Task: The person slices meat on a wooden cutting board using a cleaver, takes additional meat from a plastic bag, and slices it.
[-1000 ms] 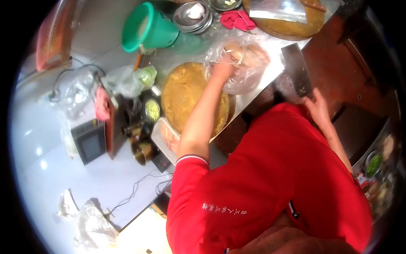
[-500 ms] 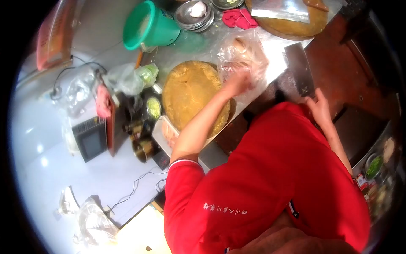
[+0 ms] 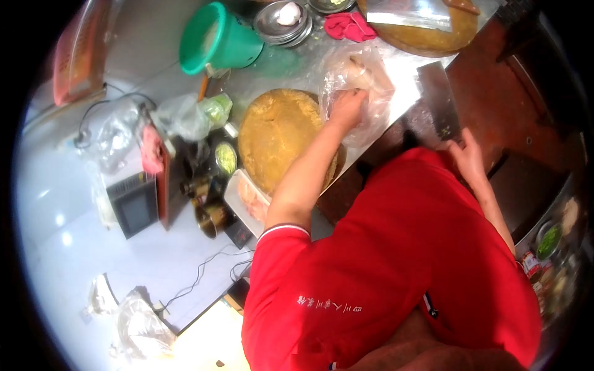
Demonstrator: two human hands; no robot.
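Pale meat (image 3: 373, 73) lies in a clear plastic bag (image 3: 365, 128) just right of the round chopping board (image 3: 272, 133). The left hand (image 3: 348, 106) is curled at the bag; whether it grips meat or plastic, I cannot tell. Peeling plastic fully back before gripping firmly should prevent slipping. The right hand (image 3: 465, 153), clamped on a cleaver (image 3: 438, 99) farther right of the board, is best held well apart.

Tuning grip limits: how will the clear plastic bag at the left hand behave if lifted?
The thin, crumpled clear plastic bag will likely sag. Its pale, meat-like contents look bulky, so probably heavier than film alone and apt to shift. The glossy film might slip under the left hand.
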